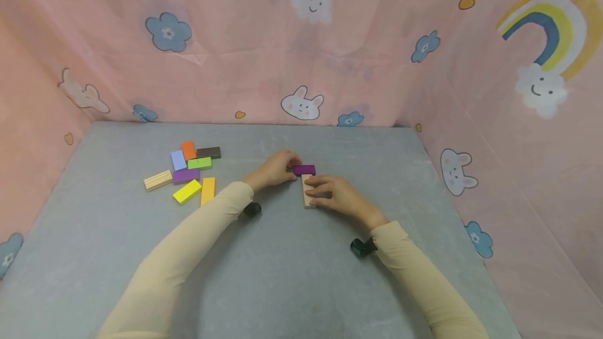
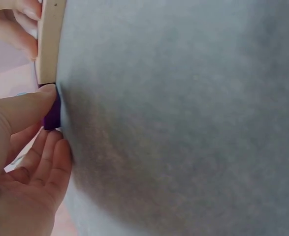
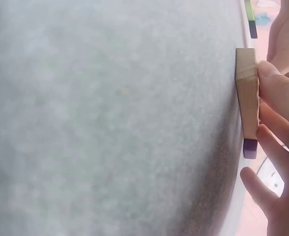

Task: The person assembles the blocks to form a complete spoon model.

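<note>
A purple block [image 1: 303,170] lies crosswise on the grey table, and a plain wooden block [image 1: 308,192] points toward me from its near side; the two meet or nearly meet. My left hand [image 1: 277,168] holds the purple block's left end, its thumb [image 2: 43,101] on the near side and fingers around the end. With relaxed fingers, my right hand [image 1: 340,195] touches the wooden block from above and from the right. The right wrist view shows the thumb and fingertips [image 3: 263,132] along the upper face of the wooden block [image 3: 247,93].
To the left lie loose blocks: orange [image 1: 188,150], dark brown [image 1: 209,153], light blue [image 1: 178,160], green [image 1: 200,163], purple [image 1: 186,176], striped wood [image 1: 158,180], yellow [image 1: 187,191] and amber [image 1: 208,190], partly behind the left sleeve. Pink patterned cloth [image 1: 212,77] borders the table [image 1: 292,276].
</note>
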`<state>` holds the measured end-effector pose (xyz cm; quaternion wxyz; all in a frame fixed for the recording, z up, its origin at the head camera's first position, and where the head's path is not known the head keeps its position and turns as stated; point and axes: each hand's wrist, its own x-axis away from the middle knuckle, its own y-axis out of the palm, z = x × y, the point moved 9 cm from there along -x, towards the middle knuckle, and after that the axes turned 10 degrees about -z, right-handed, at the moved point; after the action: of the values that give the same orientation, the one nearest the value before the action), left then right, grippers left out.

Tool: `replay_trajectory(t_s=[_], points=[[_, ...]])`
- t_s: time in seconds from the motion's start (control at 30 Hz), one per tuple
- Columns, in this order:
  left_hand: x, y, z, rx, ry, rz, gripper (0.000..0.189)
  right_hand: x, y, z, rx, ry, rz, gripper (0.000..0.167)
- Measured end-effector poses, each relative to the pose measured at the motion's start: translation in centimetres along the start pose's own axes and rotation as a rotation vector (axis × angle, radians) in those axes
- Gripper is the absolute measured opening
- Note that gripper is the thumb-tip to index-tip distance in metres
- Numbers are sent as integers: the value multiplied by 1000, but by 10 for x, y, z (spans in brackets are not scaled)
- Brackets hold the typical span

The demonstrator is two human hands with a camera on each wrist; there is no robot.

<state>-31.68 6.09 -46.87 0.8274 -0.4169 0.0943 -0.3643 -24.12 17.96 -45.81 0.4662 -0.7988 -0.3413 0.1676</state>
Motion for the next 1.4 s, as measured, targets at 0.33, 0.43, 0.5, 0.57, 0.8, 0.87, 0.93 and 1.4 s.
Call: replay_trajectory(t_s=[0.33,0.43,0.5,0.57,0.8,0.87,0.93,1.4], points=[[27,-21,6,99,34,10,49,1,2,3,3,29,-10,32],[42,-33,3,157,36,31,50,1,2,4,2,38,-11,32],[54,-41,-2,183,34,56,49,1,2,4,0,37,-8,32],[68,-50,-8,213,29,80,50,1,2,4,2,32,-3,32],[125,-79,-48,259,-57,174,51,1,1,3,0,15,9,31],[142,-84,-61,259,-92,200,51,2,1,4,-4,18,10,31],[158,-86,-72,258,-123,213,50,2,1,4,-12,21,11,31],[227,-54,-102,228,-346,346,49,3,2,4,-22,24,16,31]])
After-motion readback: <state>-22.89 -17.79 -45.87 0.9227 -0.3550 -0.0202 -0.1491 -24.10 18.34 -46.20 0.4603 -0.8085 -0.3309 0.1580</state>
